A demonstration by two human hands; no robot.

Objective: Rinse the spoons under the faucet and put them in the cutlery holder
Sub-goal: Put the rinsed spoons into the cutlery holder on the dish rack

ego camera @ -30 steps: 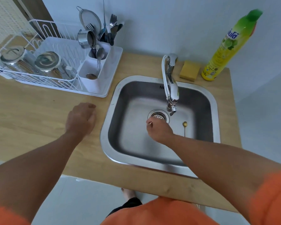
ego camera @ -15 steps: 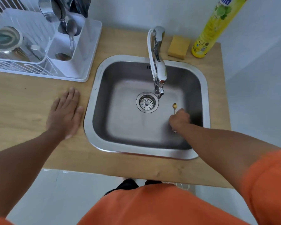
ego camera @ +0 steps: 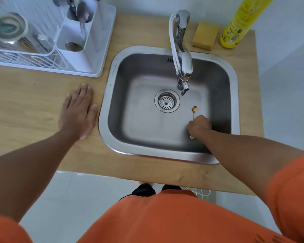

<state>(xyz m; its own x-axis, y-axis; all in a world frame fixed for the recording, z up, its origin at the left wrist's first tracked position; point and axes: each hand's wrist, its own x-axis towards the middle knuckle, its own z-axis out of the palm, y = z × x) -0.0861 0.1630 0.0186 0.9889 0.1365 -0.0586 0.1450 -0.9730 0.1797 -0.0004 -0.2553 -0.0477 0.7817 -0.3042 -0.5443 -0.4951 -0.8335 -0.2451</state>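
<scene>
Taking the sink (ego camera: 234,106) as your landmark: far to its upper left stands the white cutlery holder (ego camera: 77,37), set in the corner of the drying rack (ego camera: 25,57) nearest the basin, so a rinsed spoon has only a short trip across the counter (ego camera: 25,95). It already carries a large steel spoon (ego camera: 82,14), bowl up.

Just left of the sink's rim, your left hand (ego camera: 77,111) lies flat on the wood, fingers straight and close together, holding nothing. It looks like a brace while you lean over.

Over the sink's back edge the faucet (ego camera: 182,55) reaches toward the drain (ego camera: 167,101); I can't see any water running.

On the sink floor, right of the drain, your right hand (ego camera: 199,126) has its fingers curled down over the handle of the small gold spoon (ego camera: 194,111). The bowl pokes out beyond your knuckles and the handle's end shows behind your wrist. Whether the spoon is lifted off the steel, I cannot tell.

Behind the sink's right corner sit the yellow sponge (ego camera: 204,35) and the soap bottle (ego camera: 239,23), within reach.
</scene>
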